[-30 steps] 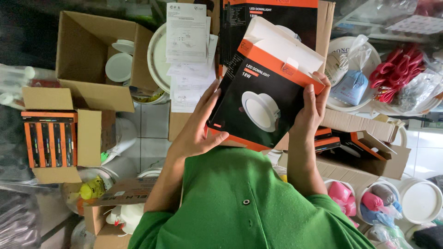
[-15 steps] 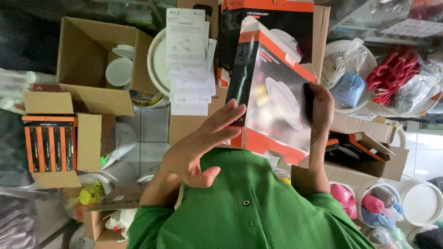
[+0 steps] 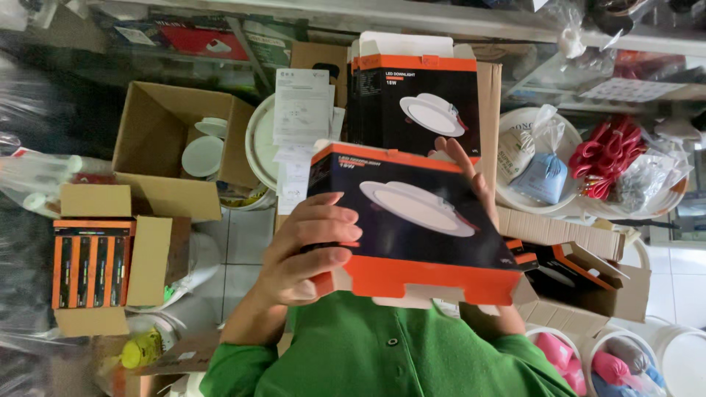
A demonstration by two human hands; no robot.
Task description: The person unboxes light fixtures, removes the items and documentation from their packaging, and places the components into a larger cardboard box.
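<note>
Boxes and tubs crowd the floor. Left hand (image 3: 309, 246) and right hand (image 3: 471, 184) grip a black-and-orange box (image 3: 415, 228), fingers curled round its sides. Its bottom flap (image 3: 412, 290) looks loose; the lamp might drop out.

Open cardboard box (image 3: 165, 125); paper leaflets (image 3: 300, 110); red hooks (image 3: 604, 153).

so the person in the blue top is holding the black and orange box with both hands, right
Not quite: the head view shows a green top, not blue. The rest holds: the left hand and right hand both grip the black and orange box.
</note>
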